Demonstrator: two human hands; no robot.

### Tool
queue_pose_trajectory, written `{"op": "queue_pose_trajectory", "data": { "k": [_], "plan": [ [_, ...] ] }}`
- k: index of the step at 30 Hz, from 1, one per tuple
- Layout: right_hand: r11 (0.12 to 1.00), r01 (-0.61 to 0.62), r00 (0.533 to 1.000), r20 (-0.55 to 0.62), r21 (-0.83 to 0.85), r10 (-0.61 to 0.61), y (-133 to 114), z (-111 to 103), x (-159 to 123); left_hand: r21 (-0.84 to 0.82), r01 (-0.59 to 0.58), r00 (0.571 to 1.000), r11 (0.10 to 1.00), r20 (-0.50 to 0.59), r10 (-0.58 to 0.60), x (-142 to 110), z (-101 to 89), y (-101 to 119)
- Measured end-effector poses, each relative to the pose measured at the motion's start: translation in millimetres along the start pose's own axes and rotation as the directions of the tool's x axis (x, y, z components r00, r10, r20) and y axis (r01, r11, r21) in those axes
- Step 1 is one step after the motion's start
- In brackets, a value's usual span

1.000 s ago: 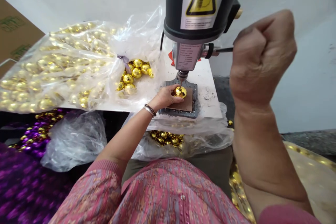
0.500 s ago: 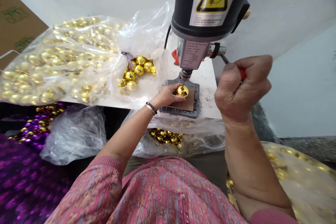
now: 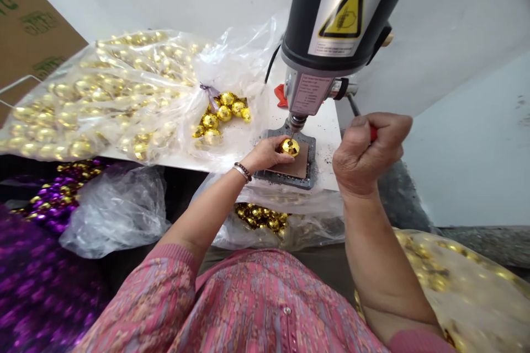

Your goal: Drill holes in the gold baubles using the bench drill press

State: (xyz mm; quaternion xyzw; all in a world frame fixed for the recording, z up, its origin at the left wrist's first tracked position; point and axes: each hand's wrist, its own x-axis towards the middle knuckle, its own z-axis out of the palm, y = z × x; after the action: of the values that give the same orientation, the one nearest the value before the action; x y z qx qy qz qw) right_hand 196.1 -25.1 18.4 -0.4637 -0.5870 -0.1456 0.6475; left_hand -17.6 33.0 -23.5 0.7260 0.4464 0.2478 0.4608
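Note:
My left hand [image 3: 271, 153] grips a shiny gold ball [image 3: 290, 147] between thumb and fingers. The ball rests on a brown board [image 3: 296, 166] over the grey base [image 3: 305, 182] of a drill press [image 3: 308, 55]. Right above the ball is the drill chuck [image 3: 296, 122]; whether the bit touches the ball I cannot tell. My right hand [image 3: 368, 151] is closed around the red-knobbed feed lever [image 3: 353, 105] at the press's right side, and mostly hides the knob.
A large clear bag of gold balls [image 3: 103, 94] covers the table's left side, with several loose gold balls [image 3: 223, 113] by its tied neck. Another bag of balls [image 3: 265, 218] hangs below the table edge. Dark shavings surround the base. A purple sack [image 3: 37, 287] stands lower left.
My right hand has moved down and a little left with the lever. My left hand still holds the ball on the board. The whole view has shifted slightly.

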Motion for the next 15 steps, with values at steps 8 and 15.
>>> {"op": "queue_pose_trajectory", "data": {
  "k": [8, 15],
  "plan": [
    [0.998, 0.055, 0.996, -0.065, -0.019, -0.056, -11, 5, 12, -0.003, 0.044, 0.998, 0.999, -0.041, -0.044, -1, 4.5, 3],
    [0.986, -0.160, 0.980, 0.127, 0.041, 0.154, -26, 1, 100, 0.074, 0.014, 0.994, 0.997, -0.111, -0.005, -35, 0.3, 11]
  ]
}}
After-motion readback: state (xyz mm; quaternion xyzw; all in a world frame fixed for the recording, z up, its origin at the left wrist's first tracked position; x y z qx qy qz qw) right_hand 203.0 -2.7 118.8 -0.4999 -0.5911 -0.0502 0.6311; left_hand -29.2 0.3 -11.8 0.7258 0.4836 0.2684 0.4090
